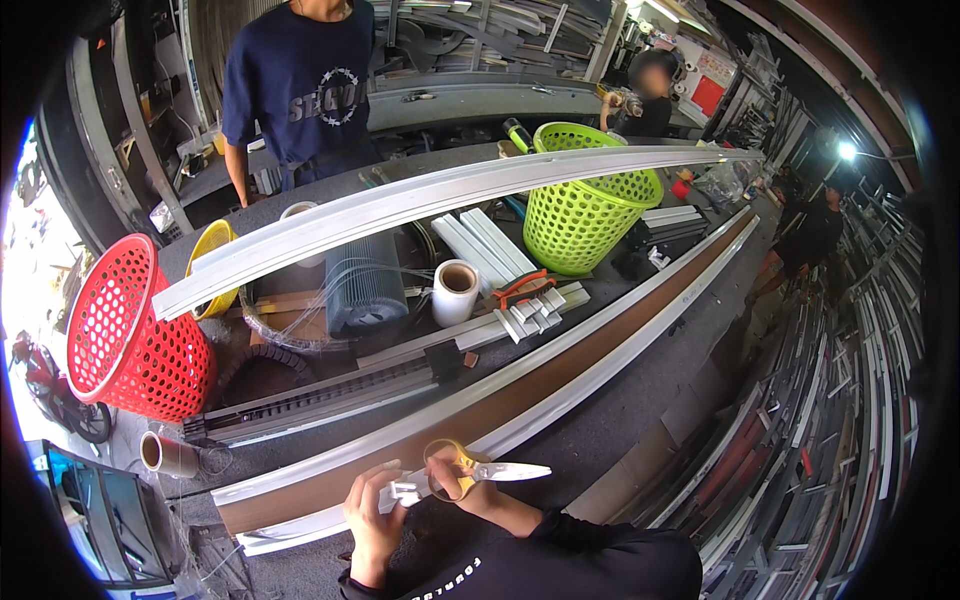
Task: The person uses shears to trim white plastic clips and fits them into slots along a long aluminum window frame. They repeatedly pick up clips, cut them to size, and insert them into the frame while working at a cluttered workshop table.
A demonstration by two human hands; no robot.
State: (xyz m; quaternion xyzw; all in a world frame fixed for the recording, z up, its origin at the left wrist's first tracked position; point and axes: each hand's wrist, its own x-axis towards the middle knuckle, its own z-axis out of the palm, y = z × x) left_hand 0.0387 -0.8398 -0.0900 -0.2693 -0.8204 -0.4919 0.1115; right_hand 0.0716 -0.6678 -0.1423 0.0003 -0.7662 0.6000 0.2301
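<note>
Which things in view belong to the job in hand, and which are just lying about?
In the job:
scissors, in the right hand
small white piece, in the left hand
brown strip, close by, probably

Seemingly lying about, neither hand on them:
red basket
green basket
white roll

- We see a long gray table going far back.
- Behind it, we see a big heap of strips.
- On our right, a small lamp shines white.
- On our left, bright daylight comes in.
</note>
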